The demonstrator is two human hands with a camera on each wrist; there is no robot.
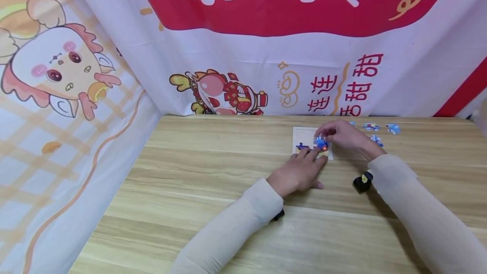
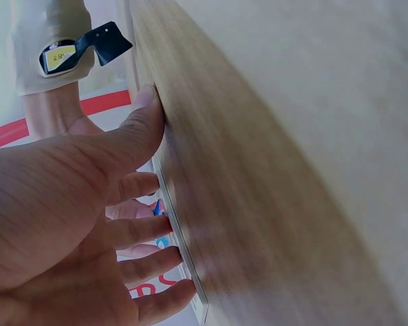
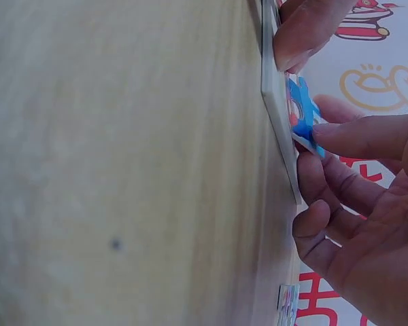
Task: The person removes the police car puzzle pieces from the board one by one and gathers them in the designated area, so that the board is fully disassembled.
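Your right hand (image 1: 345, 135) pinches the blue piece (image 3: 302, 122); your left hand (image 1: 298, 172), fingers straight, touches the board (image 1: 304, 133), which a crooked push could slide.

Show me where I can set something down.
Bare: the table between the left sleeve and the back cloth, left of the puzzle board; also between left sleeve and right sleeve. Crowded: the puzzle board, under left hand and right hand, and right of it, where loose pieces lie.
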